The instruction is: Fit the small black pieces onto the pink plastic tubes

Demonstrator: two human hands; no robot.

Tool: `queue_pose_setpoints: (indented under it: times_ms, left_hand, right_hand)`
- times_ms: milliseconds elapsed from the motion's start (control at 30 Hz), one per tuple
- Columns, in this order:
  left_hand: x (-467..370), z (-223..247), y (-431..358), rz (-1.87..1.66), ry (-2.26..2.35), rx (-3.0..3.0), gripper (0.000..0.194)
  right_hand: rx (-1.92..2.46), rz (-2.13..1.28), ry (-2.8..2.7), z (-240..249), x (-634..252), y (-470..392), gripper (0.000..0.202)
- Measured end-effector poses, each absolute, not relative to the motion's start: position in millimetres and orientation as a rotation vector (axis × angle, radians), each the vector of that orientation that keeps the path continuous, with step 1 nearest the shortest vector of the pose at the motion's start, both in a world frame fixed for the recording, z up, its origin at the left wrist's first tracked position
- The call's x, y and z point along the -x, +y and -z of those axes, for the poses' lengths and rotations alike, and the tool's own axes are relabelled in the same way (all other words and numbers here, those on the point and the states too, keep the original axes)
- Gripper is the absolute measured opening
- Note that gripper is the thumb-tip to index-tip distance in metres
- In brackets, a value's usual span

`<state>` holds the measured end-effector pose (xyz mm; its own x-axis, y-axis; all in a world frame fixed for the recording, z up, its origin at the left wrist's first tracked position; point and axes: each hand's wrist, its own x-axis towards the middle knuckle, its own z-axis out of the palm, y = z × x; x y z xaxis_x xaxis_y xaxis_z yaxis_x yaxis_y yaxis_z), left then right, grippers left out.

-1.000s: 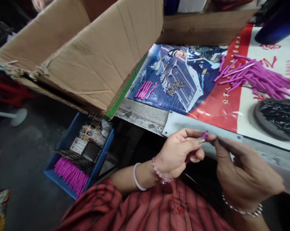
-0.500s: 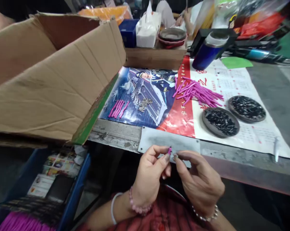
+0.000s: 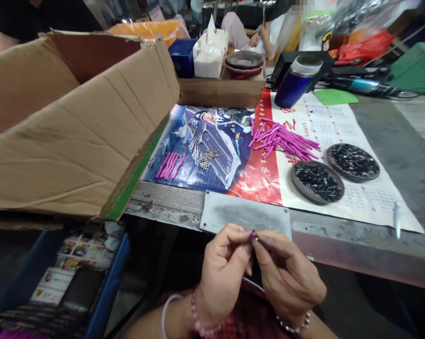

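Note:
My left hand (image 3: 222, 266) pinches a thin magenta stick (image 3: 253, 233) with a dark tip; only its end shows between the fingers. The fingertips of my right hand (image 3: 292, 278) meet that end and are closed on a tiny shiny metal piece (image 3: 256, 238), mostly hidden. Both hands are just off the table's front edge, near a grey metal plate (image 3: 247, 209). Beyond the plate are a loose pile of magenta sticks (image 3: 286, 140), a small cluster of metal pieces (image 3: 209, 158) and several magenta sticks in a row (image 3: 170, 165).
Two round dishes (image 3: 317, 182) (image 3: 353, 162) hold small dark pieces. A large cardboard box (image 3: 127, 103) stands left. At the back are a blue tumbler (image 3: 297, 82) and a tissue pack (image 3: 210, 54). A blue bin (image 3: 115, 263) stands below left. Another person's hands (image 3: 263, 37) show far off.
My hands have come together, bringing the metal piece in my right fingers to the magenta stick's end. The view has shifted slightly, so the table's things sit a little lower and further left.

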<state>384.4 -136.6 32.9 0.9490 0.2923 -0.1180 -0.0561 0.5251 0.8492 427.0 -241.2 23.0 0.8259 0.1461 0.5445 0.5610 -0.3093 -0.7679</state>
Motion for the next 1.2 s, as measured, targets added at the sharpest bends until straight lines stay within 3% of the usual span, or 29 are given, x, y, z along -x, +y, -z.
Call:
queue_pose_setpoints:
  times_ms: [333,567,800,1200]
  left_hand:
    - [-372.3,-33.7,-131.8,-0.348,0.159,-1.272,0.016]
    - [-372.9,-31.3,-127.3,-0.355,0.194,-1.359,0.016]
    - [-369.4,-29.8,-126.5,-0.332,0.184,-1.358,0.016]
    - [-371.1,-39.0,-128.0,-0.424,0.203,-1.443,0.015]
  right_hand:
    - [1.528,0.011,-0.527,-40.0,-435.2,-236.9,0.015]
    - [1.743,0.098,-0.607,-36.8,-437.3,-237.3,0.011]
    - [1.730,-0.031,-0.722,-47.3,-449.0,-243.5,0.010]
    - [1.855,0.155,-0.765,-50.0,-440.9,-236.1,0.006]
